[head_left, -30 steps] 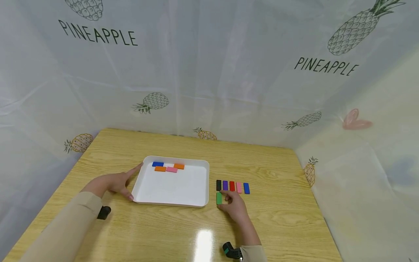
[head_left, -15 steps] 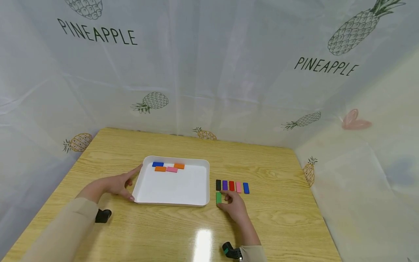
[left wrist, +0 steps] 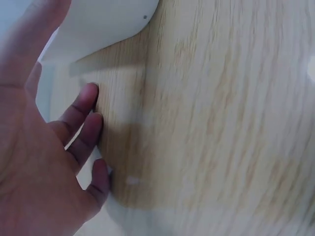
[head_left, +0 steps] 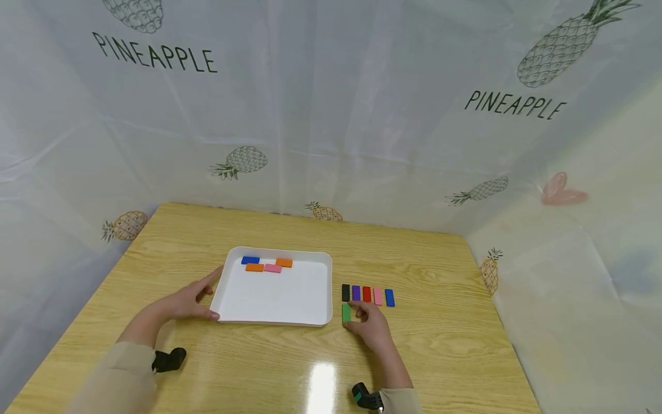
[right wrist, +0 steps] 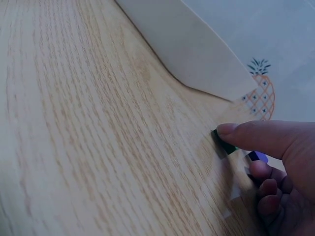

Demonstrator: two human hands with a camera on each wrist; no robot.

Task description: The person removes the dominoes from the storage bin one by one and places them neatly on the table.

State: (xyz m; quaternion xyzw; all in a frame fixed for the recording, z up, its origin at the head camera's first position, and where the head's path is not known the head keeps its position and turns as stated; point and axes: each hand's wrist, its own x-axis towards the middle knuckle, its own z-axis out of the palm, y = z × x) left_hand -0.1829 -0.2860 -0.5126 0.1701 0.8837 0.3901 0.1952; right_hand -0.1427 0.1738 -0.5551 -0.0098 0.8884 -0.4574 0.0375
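Observation:
In the head view, my left hand is at the left side of a white tray, its thumb and index finger spread along that side. In the left wrist view its other fingers bend loosely above the wood and hold nothing. My right hand pinches a small green rectangular block by its two ends, between thumb and index finger. Just beyond it is a row of similar blocks: black, purple, red, pink and blue.
Inside the tray, near its far wall, lie a blue block, two orange blocks and a pink block. The wooden table meets a pineapple-print curtain at the back. Each wrist wears a black device.
My left hand and forearm have shifted slightly right, with the wrist turned, and the tray with its blocks sits a touch further right. The right hand and green block have stayed put.

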